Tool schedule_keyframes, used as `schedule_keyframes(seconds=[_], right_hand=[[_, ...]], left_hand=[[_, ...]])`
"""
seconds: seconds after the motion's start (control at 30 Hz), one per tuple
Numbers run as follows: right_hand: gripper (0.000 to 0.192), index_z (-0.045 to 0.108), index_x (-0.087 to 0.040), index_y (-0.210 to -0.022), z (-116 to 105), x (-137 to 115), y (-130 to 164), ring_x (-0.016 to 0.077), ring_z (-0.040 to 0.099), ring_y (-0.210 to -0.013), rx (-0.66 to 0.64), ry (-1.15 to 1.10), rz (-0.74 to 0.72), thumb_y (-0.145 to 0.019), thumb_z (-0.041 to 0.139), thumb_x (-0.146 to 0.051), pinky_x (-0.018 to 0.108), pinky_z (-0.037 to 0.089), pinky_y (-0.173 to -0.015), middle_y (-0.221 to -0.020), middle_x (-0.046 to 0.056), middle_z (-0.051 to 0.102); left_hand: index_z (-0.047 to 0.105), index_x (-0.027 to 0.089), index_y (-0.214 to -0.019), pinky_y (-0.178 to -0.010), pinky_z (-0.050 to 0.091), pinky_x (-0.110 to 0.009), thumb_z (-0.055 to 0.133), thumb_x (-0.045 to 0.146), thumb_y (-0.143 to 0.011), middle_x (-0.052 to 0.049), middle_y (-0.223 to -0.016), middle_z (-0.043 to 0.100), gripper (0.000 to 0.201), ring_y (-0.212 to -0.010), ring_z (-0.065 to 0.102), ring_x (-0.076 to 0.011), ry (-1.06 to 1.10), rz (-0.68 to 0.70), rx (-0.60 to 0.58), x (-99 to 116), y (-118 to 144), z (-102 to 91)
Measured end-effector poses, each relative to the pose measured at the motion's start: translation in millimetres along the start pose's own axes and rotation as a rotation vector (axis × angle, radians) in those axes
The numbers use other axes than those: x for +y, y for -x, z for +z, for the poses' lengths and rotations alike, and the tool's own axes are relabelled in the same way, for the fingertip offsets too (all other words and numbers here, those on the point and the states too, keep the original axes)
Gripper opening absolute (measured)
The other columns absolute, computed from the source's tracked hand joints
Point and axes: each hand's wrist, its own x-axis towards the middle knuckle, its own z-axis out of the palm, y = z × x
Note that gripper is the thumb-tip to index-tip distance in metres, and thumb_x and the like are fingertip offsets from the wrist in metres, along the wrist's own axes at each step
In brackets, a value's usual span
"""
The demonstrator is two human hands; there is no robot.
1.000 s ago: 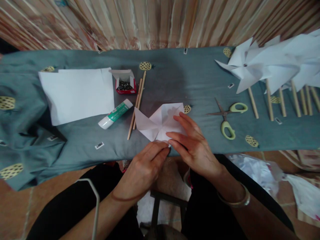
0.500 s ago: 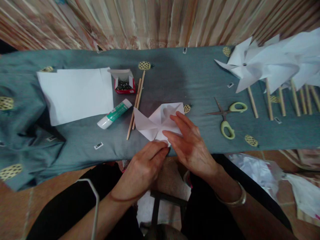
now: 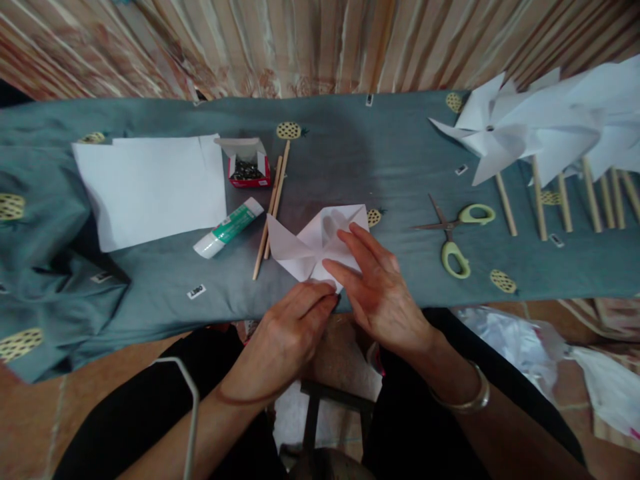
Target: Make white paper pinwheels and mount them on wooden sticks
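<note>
A: How are the 2 hands placed?
B: The right hand [image 3: 380, 287] lies flat, fingers spread, pressing the folded paper [image 3: 313, 243] at the table's near edge (beside 2 sticks [image 3: 270, 210]). The left hand [image 3: 290, 330] pinches its near corner.

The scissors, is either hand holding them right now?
No, the scissors lie alone on the cloth, right of the right hand, which rests with the left hand on the folded paper.

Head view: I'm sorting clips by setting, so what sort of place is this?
Probably a home craft table. A cloth-covered table holds finished paper pinwheels on sticks, scissors and a glue tube, with a curtain behind.
</note>
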Motion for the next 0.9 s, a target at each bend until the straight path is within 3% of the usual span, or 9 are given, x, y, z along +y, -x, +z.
schedule_keyframes(seconds=[0.37, 0.9], right_hand=[[0.03, 0.057, -0.026, -0.117, 11.0, -7.6, -1.0, 0.0275, 0.023, -0.15, 0.001, 0.006, 0.075, -0.1, 0.033, -0.017, 0.051, 0.038, -0.112, -0.149, 0.011, 0.046], [0.033, 0.061, -0.029, -0.116, 14.3, -8.5, -3.3, 0.0254, 0.025, -0.15, 0.083, -0.147, 0.087, -0.096, 0.04, -0.014, 0.051, 0.035, -0.114, -0.145, 0.006, 0.052]], left_hand=[[0.059, 0.008, -0.114, -0.093, 0.06, -0.035, 0.056, 0.007, -0.091, -0.013, -0.114, 0.065, 0.023, -0.107, 0.064, -0.021, 0.022, 0.001, 0.0, -1.2, -0.7, 0.6], [0.06, 0.008, -0.115, -0.093, 0.058, -0.034, 0.054, 0.007, -0.092, -0.012, -0.114, 0.065, 0.023, -0.106, 0.062, -0.0197, 0.032, -0.006, -0.012, -0.3, -0.6, -0.7]])
